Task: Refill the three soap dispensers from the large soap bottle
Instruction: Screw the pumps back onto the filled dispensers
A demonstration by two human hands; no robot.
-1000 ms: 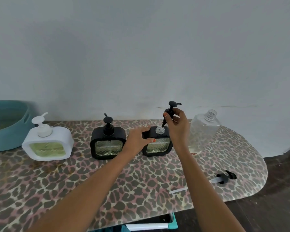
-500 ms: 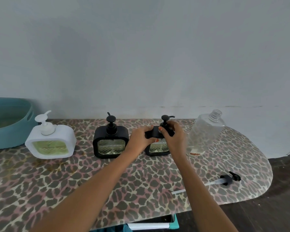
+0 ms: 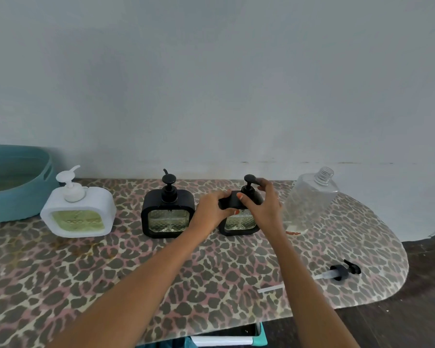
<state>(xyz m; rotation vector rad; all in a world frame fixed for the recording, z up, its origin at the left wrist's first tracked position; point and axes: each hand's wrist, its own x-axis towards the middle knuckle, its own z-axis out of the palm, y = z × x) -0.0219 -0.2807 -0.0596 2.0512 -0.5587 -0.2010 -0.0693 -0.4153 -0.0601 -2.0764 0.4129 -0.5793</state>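
Left hand and right hand side by side, both curled in grip.

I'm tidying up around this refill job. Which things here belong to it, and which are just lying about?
Job: white dispenser, middle black dispenser, right black dispenser, large bottle, loose pump.
Lying about: teal basket.

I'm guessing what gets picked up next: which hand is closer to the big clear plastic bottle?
Right. The right hand grips the pump of the black square soap dispenser, just beside the big clear plastic bottle; the left hand holds that dispenser's other side, farther away.
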